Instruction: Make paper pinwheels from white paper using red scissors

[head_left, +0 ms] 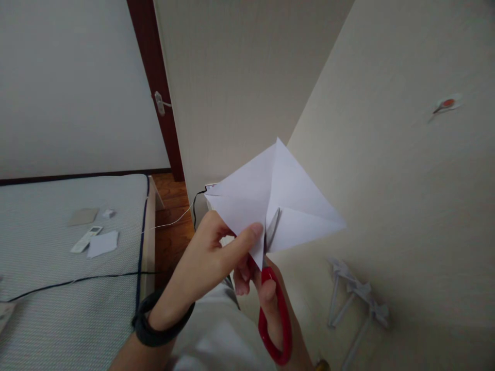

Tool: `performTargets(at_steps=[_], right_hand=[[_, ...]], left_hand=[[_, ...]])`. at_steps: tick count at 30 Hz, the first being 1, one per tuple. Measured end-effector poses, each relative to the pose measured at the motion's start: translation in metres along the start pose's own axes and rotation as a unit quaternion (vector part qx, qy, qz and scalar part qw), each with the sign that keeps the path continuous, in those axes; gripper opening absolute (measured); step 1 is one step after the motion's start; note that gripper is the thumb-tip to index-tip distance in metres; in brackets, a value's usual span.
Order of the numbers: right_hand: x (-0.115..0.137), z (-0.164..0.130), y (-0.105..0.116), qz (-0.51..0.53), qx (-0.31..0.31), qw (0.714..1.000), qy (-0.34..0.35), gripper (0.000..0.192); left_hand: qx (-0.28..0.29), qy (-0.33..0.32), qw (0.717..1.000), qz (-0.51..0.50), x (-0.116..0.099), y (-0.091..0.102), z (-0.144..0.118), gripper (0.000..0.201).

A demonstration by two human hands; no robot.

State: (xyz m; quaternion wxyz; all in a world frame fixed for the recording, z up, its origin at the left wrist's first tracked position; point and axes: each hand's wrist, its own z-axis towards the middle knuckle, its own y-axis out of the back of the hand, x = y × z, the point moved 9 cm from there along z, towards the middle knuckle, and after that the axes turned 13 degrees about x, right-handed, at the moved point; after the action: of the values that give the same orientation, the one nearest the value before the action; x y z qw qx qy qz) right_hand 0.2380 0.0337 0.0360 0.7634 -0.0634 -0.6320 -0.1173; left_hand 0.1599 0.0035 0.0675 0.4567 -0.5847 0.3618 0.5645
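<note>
Nearest, low centre: red-handled scissors [275, 314], long axis near upright, blades pointing up into folded white paper [282, 201]. Left hand [204, 263], dark band at wrist, pinched on paper's lower corner. Right hand [270, 304] closed through scissor handle, just beside left. Paper raised before wall, apex up. Bed [58, 288]: remote [85, 239], paper scrap [102, 243]. No containers seen.

No text, label, brand, number or sign can be read anywhere in the view. The folded white paper [278, 201] is blank on the faces that show, and the red-handled scissors [273, 304] carry no visible marking. The remote control [85, 239] on the bed [58, 288] is too small for its buttons to be read.
</note>
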Motion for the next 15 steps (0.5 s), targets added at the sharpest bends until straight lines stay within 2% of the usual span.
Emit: performTargets(at_steps=[11, 15], right_hand=[[0.017, 0.006, 0.002, 0.023, -0.002, 0.999, 0.034, 0.055], [0.017, 0.006, 0.003, 0.015, -0.006, 1.000, 0.016, 0.057]], left_hand=[[-0.019, -0.012, 0.999, 0.038, -0.005, 0.002, 0.000, 0.027], [-0.068, -0.026, 0.996, 0.053, -0.014, 0.005, -0.002, 0.024]])
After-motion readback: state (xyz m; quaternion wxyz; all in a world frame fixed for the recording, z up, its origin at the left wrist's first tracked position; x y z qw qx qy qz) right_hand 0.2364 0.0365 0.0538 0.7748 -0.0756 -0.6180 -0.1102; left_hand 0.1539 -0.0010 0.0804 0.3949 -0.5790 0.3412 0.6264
